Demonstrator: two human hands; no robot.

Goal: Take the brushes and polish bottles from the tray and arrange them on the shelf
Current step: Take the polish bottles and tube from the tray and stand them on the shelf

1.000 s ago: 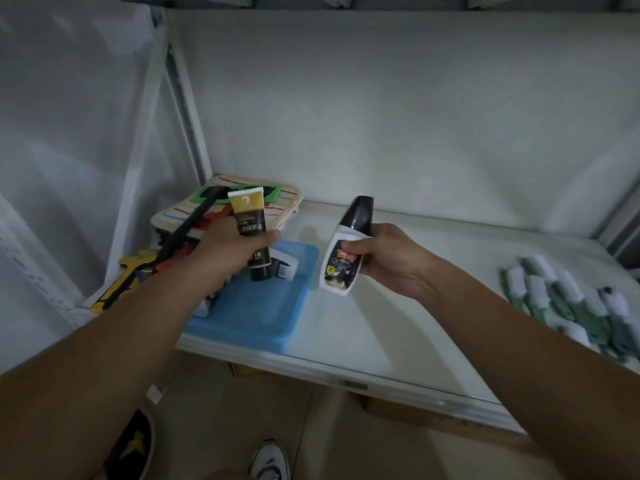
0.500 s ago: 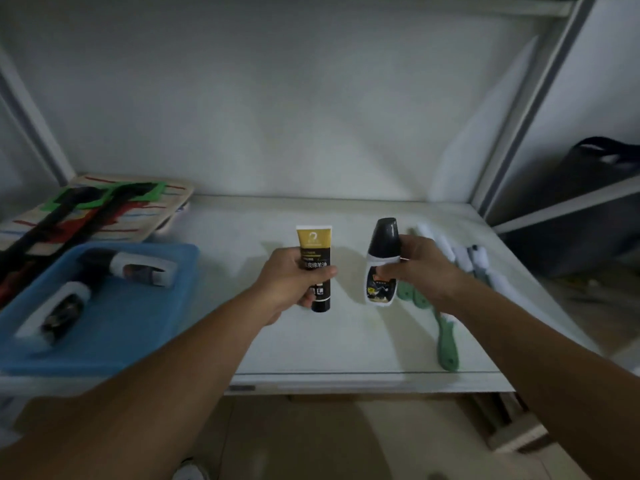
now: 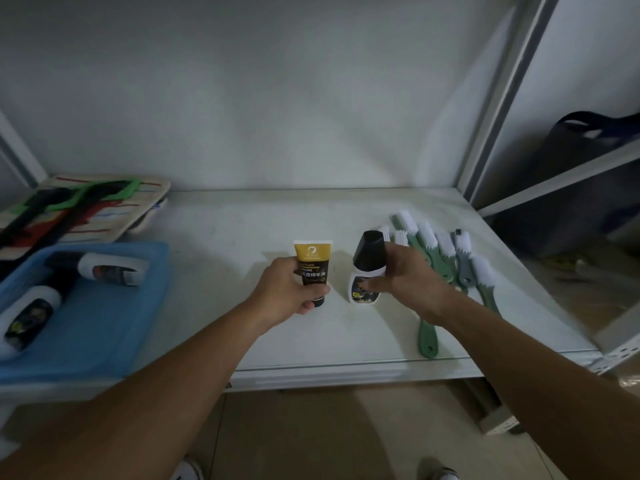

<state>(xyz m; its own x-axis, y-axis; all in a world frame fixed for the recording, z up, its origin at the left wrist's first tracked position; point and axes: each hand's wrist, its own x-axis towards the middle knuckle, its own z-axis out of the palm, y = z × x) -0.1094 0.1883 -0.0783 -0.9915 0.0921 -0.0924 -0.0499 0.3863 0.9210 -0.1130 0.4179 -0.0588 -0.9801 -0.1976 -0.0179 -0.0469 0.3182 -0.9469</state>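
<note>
Storage room, white metal shelf [image 3: 346, 344], slotted upright [image 3: 498, 109]; bare wall [image 3: 277, 81]

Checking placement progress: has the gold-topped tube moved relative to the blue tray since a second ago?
Yes. The gold-topped tube, in the left hand, was over the blue tray; now it's well to the tray's right, beside the polish bottle.

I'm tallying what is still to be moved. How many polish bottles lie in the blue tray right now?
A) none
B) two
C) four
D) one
B: two white polish bottles lie on their sides in the blue tray, while the left hand and right hand each hold another item over the shelf.
</note>
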